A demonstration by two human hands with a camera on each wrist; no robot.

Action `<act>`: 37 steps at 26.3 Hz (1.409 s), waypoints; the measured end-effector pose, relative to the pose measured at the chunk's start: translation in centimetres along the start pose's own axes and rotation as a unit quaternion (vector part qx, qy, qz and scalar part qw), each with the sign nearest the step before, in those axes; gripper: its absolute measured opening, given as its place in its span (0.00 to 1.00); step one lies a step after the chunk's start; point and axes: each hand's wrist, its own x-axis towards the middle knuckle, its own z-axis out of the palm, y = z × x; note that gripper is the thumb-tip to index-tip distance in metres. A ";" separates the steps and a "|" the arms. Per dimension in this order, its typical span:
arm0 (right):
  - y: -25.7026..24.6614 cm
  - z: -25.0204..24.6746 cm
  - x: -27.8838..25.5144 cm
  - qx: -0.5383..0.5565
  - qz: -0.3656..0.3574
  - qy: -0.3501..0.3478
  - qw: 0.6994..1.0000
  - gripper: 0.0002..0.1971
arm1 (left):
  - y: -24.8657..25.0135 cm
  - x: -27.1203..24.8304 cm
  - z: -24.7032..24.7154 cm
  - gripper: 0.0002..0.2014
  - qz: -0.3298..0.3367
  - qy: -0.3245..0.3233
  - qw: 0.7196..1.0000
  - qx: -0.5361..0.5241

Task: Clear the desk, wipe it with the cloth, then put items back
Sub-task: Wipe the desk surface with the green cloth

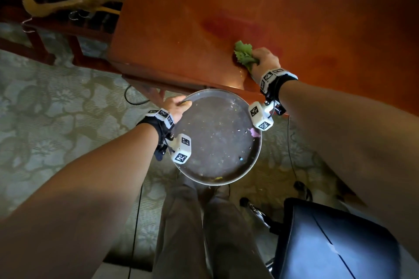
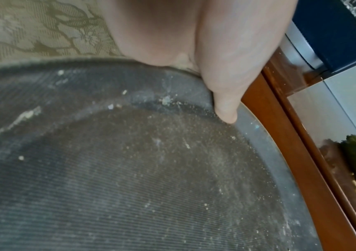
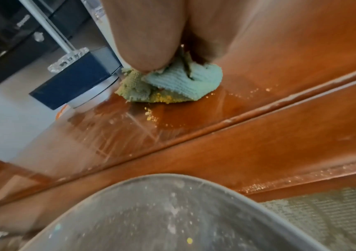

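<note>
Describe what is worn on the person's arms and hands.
Both forearms are bare, no sleeves or gloves. The left hand and right hand each have a black wrist strap carrying white blocks printed with black square markers, plus a white marker cube on a short black mount with thin cabling.

- a patterned carpet (image 1: 56, 106) in pale green and beige, with a leaf design, is covering the floor.
- a dark wooden stand (image 1: 52, 31) is sitting at the upper left, with wooden hangers (image 1: 45, 0) piled on it.
- a black office chair (image 1: 340, 240) is standing at the lower right.
- thin black cables (image 1: 136, 210) are trailing across the carpet.
- a dark blue box (image 3: 76, 81) is resting on a round silver base (image 3: 93, 95) at the far edge, with a clear glass piece on top of it.
- light is glaring off the polished surface beside that base.
</note>
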 end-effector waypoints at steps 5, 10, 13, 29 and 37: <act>0.1 0.6 -2.4 -0.033 -0.047 -0.035 0.998 0.20 | -0.1 1.0 1.1 0.16 0.019 0.005 1.000 -0.016; -0.6 2.2 -8.2 -0.055 -0.126 -0.220 0.966 0.16 | 1.3 -0.2 0.4 0.18 0.018 0.000 1.000 -0.019; -0.4 2.0 -8.2 0.015 -0.087 -0.206 0.975 0.17 | 0.3 0.0 0.0 0.20 0.011 -0.008 1.000 -0.012; 1.3 -6.7 -8.9 0.285 0.132 -0.003 0.950 0.16 | 6.8 -6.4 -2.3 0.11 0.060 0.093 0.993 -0.036; -5.4 -6.1 -5.9 0.316 0.121 -0.019 0.941 0.19 | 6.8 -4.2 -9.4 0.12 0.007 0.192 0.980 -0.058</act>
